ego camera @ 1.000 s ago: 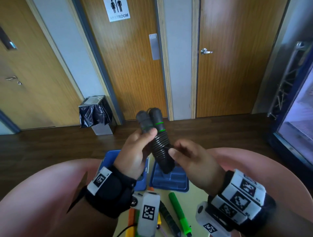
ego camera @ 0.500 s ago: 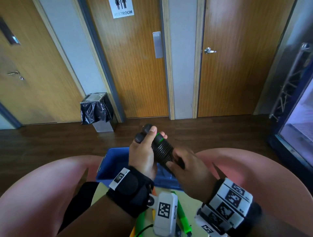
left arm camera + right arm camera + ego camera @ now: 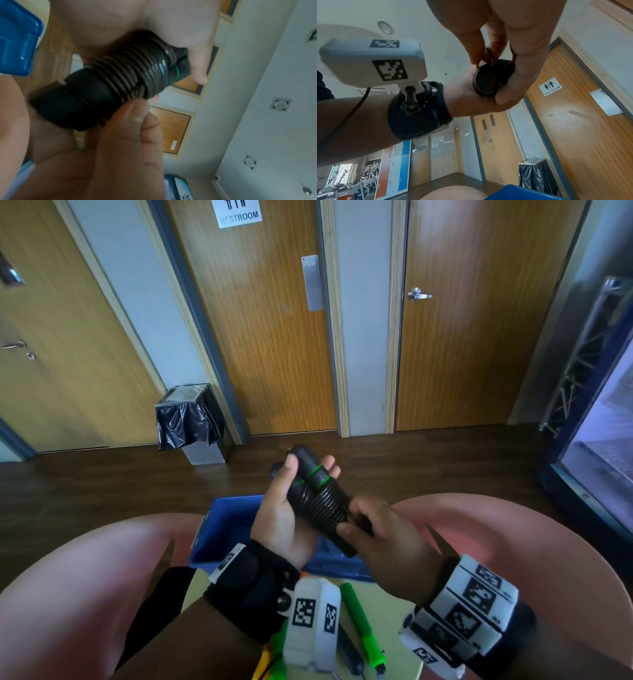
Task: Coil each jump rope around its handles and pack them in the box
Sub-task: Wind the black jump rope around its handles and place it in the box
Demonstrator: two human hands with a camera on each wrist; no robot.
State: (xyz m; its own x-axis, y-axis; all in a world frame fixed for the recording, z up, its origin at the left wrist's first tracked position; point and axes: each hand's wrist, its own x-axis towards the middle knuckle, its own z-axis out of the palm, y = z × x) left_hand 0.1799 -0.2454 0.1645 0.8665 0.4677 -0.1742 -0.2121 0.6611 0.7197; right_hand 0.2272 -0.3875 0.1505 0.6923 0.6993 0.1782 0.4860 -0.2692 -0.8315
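Observation:
A black jump rope (image 3: pixel 320 498) with thin green rings has its cord coiled tightly round its two handles, held side by side in the air above the blue box (image 3: pixel 226 529). My left hand (image 3: pixel 291 508) cradles the upper part of the bundle (image 3: pixel 130 75), thumb over the top of the handles. My right hand (image 3: pixel 373 529) pinches the lower end of the coil (image 3: pixel 491 77) between thumb and fingers. The end of the cord is hidden under my right fingers.
A green jump-rope handle (image 3: pixel 363 628) and other coloured ropes lie on the pale table (image 3: pixel 394 655) below my wrists. Pink seats (image 3: pixel 513 542) flank the table. Wooden doors and a bin with a black bag (image 3: pixel 190 419) stand across the dark floor.
The bundle has come down from upright to a tilt, closer over the blue box. My left hand has turned palm up beneath it, and my right hand has closed in on the lower coil.

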